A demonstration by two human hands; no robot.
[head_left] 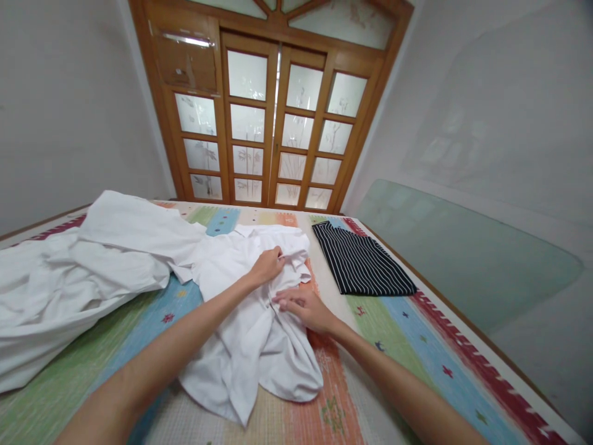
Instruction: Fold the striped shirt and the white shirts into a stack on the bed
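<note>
A white shirt (241,321) lies rumpled on the patterned bed cover, its collar end away from me and its hem spread towards me. My left hand (269,266) is closed on the fabric near the upper front. Just below and to the right, my right hand (306,308) pinches the cloth along the front edge, thumb and fingers together. What exactly lies between those fingertips is partly hidden. One white sleeve stretches left, up against more white clothing (69,278) heaped there.
Black fabric with white stripes (364,259) lies folded flat to the right. Beneath everything spreads a colourful striped cover (393,327). Wooden doors with glass panes (269,117) stand beyond the far edge, and a wall with a pale green panel (463,247) runs along the right.
</note>
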